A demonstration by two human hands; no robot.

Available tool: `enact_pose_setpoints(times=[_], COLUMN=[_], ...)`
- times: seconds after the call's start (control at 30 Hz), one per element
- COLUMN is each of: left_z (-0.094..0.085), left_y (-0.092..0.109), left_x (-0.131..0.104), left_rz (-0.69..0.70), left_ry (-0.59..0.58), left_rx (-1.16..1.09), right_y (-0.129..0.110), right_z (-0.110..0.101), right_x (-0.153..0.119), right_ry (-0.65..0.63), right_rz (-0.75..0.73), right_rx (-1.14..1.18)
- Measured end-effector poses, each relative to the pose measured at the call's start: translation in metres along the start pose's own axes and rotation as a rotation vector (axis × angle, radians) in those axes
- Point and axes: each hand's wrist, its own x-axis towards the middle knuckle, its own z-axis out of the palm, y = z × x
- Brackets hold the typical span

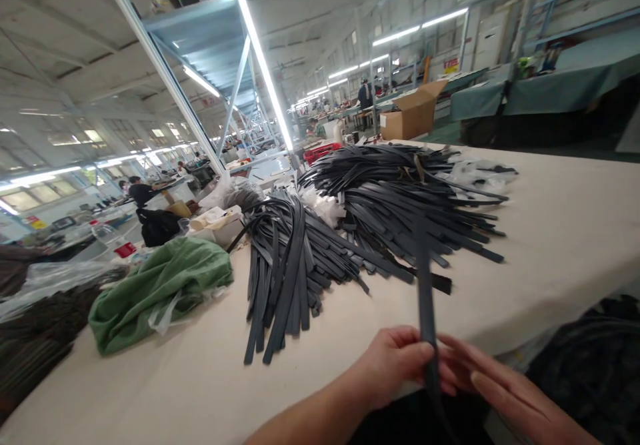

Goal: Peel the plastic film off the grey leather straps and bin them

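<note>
A long dark strip (426,298) stands nearly upright at the table's front edge, its lower end hanging down toward my lap. My left hand (400,361) pinches it between thumb and fingers. On the strip's right side, my right hand (480,378) has its fingers against or just behind it; whether they grip it is hard to see. Beyond my hands, a large pile of dark strips (400,191) lies on the pale table (560,218), with a smaller bundle (290,251) fanned out to its left.
Green cloth (160,285) lies crumpled on the table's left side. Clear plastic (480,175) sits by the large pile. An open cardboard box (413,115) stands behind the table. Dark material (590,365) is heaped below the right edge. People work in the distance.
</note>
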Motion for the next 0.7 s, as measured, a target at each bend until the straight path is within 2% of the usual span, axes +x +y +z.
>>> enact_pose_setpoints(times=[0.07, 0.1, 0.17, 0.23, 0.27, 0.3, 0.33, 0.43, 0.5, 0.57, 0.63, 0.7], left_z=[0.005, 0.004, -0.009, -0.033, -0.048, -0.065, -0.083, -0.134, -0.160, -0.177, -0.188, -0.195], left_y=[-0.016, -0.016, 0.001, 0.038, 0.062, 0.087, 0.113, 0.181, 0.211, 0.228, 0.235, 0.237], left_x=[0.003, 0.007, 0.020, 0.042, 0.056, 0.071, 0.086, 0.130, 0.154, 0.174, 0.190, 0.202], left_rz=[-0.070, -0.087, -0.074, 0.010, 0.070, 0.149, 0.215, 0.323, 0.340, 0.334, 0.327, 0.347], left_ry=[-0.115, -0.136, -0.113, 0.039, 0.174, 0.378, 0.511, 0.748, 0.849, 0.894, 0.881, 0.812], left_rx=[0.103, 0.148, 0.276, 0.416, 0.455, 0.429, 0.410, 0.358, 0.321, 0.281, 0.240, 0.194], right_y=[-0.029, -0.040, -0.051, -0.046, -0.038, -0.029, -0.020, 0.004, 0.011, 0.014, 0.014, 0.015], right_z=[0.009, 0.012, 0.007, -0.007, -0.016, -0.025, -0.032, -0.043, -0.041, -0.039, -0.037, -0.037], right_x=[0.032, 0.046, 0.071, 0.092, 0.101, 0.107, 0.112, 0.118, 0.118, 0.116, 0.115, 0.115], right_ry=[0.011, 0.031, 0.149, 0.316, 0.402, 0.461, 0.490, 0.458, 0.441, 0.464, 0.493, 0.506], right_rz=[0.049, 0.042, -0.049, -0.170, -0.193, -0.188, -0.167, -0.106, -0.097, -0.093, -0.092, -0.086], right_rx=[0.175, 0.225, 0.221, 0.100, 0.023, -0.049, -0.108, -0.213, -0.237, -0.233, -0.223, -0.219])
